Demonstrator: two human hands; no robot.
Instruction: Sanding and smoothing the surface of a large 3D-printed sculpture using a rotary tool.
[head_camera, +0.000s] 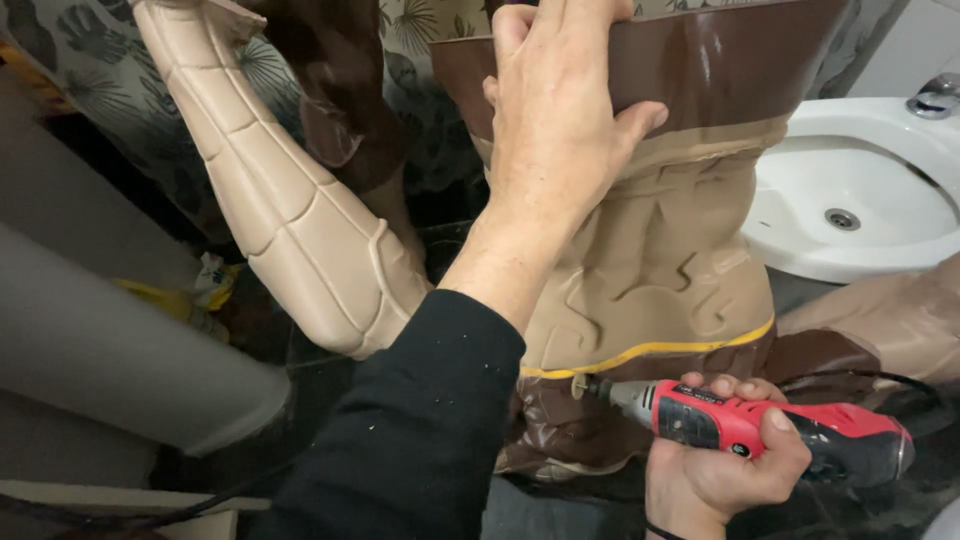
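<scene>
1. While the left hand (560, 130) presses flat against the upper front of one large tan-and-brown figure torso (660, 270), its fingers lie spread and open over the brown band, thumb pointing right; a black sleeve (420, 430) covers that forearm.
2. One red-and-grey rotary tool (760, 425) sits in the right hand (720, 465), whose fingers are curled tight around its body.
3. That tool lies nearly level, its small disc tip (578, 386) touching the torso just below a single yellow stripe (650, 352), at the brown lower section.
4. One black cord (860, 378) runs off the tool's rear.
5. One segmented tan arm piece (290, 200) slants down on the left of the torso.
6. One white basin (860, 190) with a drain stands behind on the right, a metal tap (935, 98) at its rim.
</scene>
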